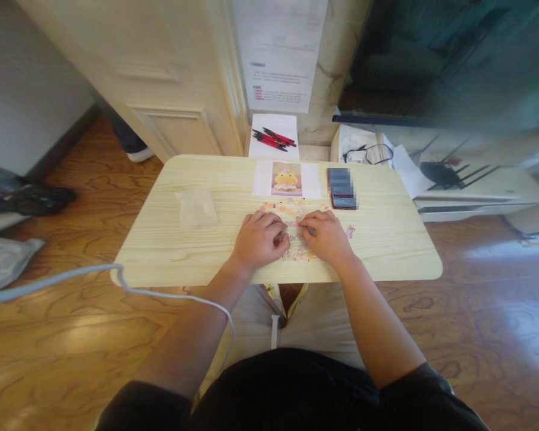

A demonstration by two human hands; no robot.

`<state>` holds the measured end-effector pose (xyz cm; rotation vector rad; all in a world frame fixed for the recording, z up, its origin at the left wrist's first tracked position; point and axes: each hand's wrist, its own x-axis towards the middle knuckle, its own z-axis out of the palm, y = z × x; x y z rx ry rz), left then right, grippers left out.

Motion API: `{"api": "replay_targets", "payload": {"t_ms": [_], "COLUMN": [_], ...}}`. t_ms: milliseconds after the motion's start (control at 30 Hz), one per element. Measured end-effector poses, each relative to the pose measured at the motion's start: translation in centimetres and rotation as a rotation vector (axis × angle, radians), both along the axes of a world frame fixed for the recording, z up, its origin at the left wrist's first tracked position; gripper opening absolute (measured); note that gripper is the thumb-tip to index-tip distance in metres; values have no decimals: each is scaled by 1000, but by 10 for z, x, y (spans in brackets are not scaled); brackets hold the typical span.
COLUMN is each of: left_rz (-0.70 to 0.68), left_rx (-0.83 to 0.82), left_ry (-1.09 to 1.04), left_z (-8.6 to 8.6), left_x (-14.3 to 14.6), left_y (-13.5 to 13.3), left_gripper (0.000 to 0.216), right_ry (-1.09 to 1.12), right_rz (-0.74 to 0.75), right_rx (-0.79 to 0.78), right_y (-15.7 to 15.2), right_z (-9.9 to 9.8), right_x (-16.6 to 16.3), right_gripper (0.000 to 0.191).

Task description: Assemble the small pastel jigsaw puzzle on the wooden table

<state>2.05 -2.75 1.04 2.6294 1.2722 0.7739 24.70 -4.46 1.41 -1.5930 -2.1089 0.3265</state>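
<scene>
My left hand (259,238) and my right hand (326,236) rest side by side on a small light wooden table (386,239), fingers curled and pinching over a scatter of small pastel puzzle pieces (287,208). Each hand seems to grip a tiny piece, too small to name. Behind the pieces lies a reference picture (286,178) of a yellow cartoon figure. A dark phone (342,188) lies to its right. An empty clear plastic bag (196,207) lies to the left of my hands.
A white cable (130,287) crosses the table's near left edge. Red and black pens (273,139) lie on paper beyond the table. Glasses (367,154) sit on a white ledge at right. A cream cabinet stands behind; wooden floor surrounds.
</scene>
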Motion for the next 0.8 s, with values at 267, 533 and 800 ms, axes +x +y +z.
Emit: {"api": "replay_targets", "payload": {"t_ms": [267,533,800], "left_rz": [-20,-39,8], "left_rx": [-10,-22,-85], "left_ry": [53,58,-128], "left_z": [1,2,1], "left_x": [1,1,-4], "left_y": [0,1,6], "left_gripper": [31,33,31], "right_ry": [-13,-7,61], "right_rz": [0,7,29], "right_rx": [1,22,43], "right_y": [1,1,2], "right_z": [-2,-3,1], "right_x": [1,1,5], "right_gripper": [22,22,22]}}
